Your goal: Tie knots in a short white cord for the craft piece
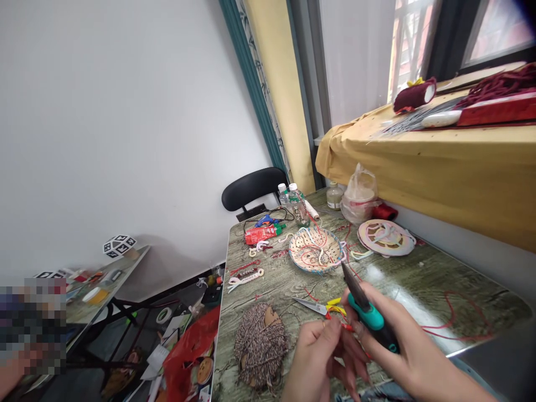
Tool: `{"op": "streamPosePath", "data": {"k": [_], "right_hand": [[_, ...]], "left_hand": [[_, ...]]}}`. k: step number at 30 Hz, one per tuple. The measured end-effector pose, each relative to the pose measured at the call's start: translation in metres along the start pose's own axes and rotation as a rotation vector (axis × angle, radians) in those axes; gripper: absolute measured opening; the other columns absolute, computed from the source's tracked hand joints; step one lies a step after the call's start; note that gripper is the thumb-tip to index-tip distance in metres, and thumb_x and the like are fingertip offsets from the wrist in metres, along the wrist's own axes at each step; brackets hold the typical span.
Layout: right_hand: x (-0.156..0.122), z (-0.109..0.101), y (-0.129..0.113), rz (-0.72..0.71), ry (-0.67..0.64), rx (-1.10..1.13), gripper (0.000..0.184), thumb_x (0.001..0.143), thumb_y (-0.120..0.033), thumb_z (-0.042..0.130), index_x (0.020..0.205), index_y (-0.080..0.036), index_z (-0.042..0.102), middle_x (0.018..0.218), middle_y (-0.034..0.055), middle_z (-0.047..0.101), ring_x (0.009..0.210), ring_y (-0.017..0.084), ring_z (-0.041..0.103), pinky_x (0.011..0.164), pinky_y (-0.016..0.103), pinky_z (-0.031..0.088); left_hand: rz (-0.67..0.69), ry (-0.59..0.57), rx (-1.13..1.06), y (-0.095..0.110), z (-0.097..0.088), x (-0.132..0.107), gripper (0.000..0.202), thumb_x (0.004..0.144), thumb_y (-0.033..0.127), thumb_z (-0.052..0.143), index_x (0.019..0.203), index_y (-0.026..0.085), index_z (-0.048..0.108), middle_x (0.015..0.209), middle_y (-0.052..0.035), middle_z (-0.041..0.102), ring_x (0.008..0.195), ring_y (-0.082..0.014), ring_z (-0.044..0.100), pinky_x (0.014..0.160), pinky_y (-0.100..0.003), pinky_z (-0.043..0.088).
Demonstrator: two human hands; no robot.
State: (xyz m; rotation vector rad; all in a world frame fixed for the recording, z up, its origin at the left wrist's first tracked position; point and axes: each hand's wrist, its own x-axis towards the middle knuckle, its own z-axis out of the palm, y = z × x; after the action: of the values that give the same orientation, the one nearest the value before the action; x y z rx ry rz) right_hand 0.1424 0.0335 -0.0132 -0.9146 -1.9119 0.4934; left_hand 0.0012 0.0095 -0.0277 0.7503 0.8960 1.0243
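Observation:
My right hand is closed round the teal-and-black handles of a pair of scissors, whose dark blades point up and left. My left hand is pinched on a short piece of red cord just beside the scissors' handles. A second pair of scissors with yellow handles lies on the green table just beyond my fingers. A flat bundle of brown-and-grey yarn rests left of my left hand.
Farther back stand a woven bowl with cords, a round pink-and-white piece, water bottles, a plastic bag, a red pouch and a black chair. Loose red cord trails right. Clutter lies on the floor at left.

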Motion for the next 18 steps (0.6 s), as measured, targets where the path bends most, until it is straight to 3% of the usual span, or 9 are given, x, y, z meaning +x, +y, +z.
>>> {"op": "streamPosePath", "data": {"k": [5, 10, 15, 18], "right_hand": [[-0.003, 0.002, 0.005, -0.089, -0.004, -0.089, 0.036, 0.075, -0.012, 0.045, 0.109, -0.025, 0.052, 0.093, 0.0048, 0.071, 0.08, 0.021, 0.07, 0.064, 0.025, 0.056], [-0.007, 0.001, 0.01, -0.026, -0.004, -0.126, 0.037, 0.077, -0.016, 0.05, 0.112, -0.024, 0.056, 0.104, 0.0078, 0.072, 0.091, 0.025, 0.07, 0.074, 0.03, 0.057], [-0.017, -0.009, 0.029, 0.089, 0.006, -0.18, 0.038, 0.079, -0.028, 0.057, 0.116, -0.023, 0.059, 0.109, 0.0087, 0.072, 0.095, 0.028, 0.07, 0.079, 0.035, 0.057], [-0.028, -0.019, 0.043, 0.104, -0.072, -0.235, 0.04, 0.078, -0.031, 0.061, 0.116, -0.022, 0.063, 0.11, 0.0099, 0.072, 0.095, 0.031, 0.07, 0.081, 0.038, 0.057]], "left_hand": [[-0.08, -0.02, -0.156, -0.008, -0.003, 0.009, 0.045, 0.055, 0.052, 0.083, 0.061, 0.012, 0.063, 0.041, 0.0009, 0.056, 0.027, -0.0044, 0.041, 0.026, -0.013, 0.036], [-0.053, 0.042, -0.187, -0.006, -0.005, 0.006, 0.041, 0.051, 0.043, 0.088, 0.06, 0.013, 0.061, 0.045, 0.0001, 0.061, 0.031, -0.004, 0.045, 0.029, -0.012, 0.039], [0.044, 0.199, -0.129, 0.01, -0.004, -0.001, 0.032, 0.055, 0.035, 0.088, 0.063, 0.011, 0.068, 0.054, -0.0037, 0.07, 0.04, -0.0059, 0.056, 0.038, -0.012, 0.043], [0.126, 0.3, -0.089, 0.018, -0.001, -0.002, 0.027, 0.053, 0.03, 0.089, 0.062, 0.011, 0.073, 0.054, -0.0049, 0.072, 0.041, -0.0062, 0.058, 0.041, -0.012, 0.044]]}}
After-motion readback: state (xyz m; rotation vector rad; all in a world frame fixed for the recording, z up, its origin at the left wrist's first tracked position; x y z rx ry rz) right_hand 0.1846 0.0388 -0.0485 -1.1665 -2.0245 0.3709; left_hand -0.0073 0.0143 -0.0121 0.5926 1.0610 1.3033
